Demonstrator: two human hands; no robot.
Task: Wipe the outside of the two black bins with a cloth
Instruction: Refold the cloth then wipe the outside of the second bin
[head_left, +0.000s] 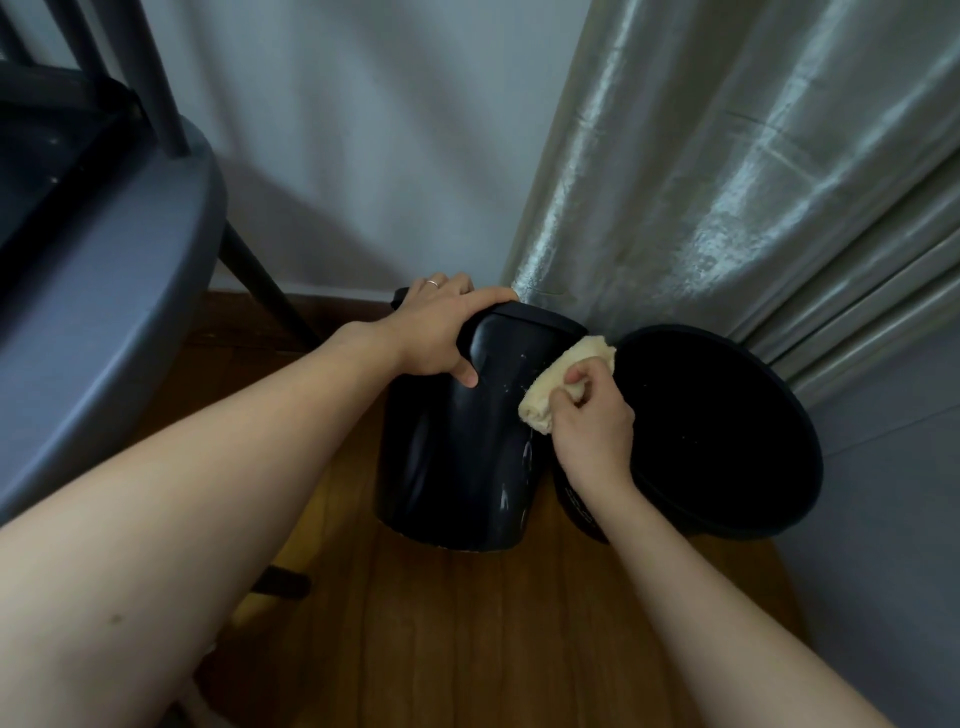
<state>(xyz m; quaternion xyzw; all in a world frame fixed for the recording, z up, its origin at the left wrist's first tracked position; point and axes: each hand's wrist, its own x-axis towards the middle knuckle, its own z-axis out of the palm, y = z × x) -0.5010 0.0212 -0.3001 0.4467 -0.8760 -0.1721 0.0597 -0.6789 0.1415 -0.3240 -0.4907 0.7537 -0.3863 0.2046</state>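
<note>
Left hand (441, 332) grips the rim of the left black bin (457, 447), tilted on the wooden floor (467, 634), while the right hand (589, 415) clutches a cream cloth (558, 382) against its side, beside the second black bin (717, 431).

Wood floor (467, 649): 2 black bins (452, 467), chair (104, 312).

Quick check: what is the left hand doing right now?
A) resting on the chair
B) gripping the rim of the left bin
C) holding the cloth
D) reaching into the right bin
B: the left hand grips the left bin at its rim, while the right hand holds the cloth.
</note>
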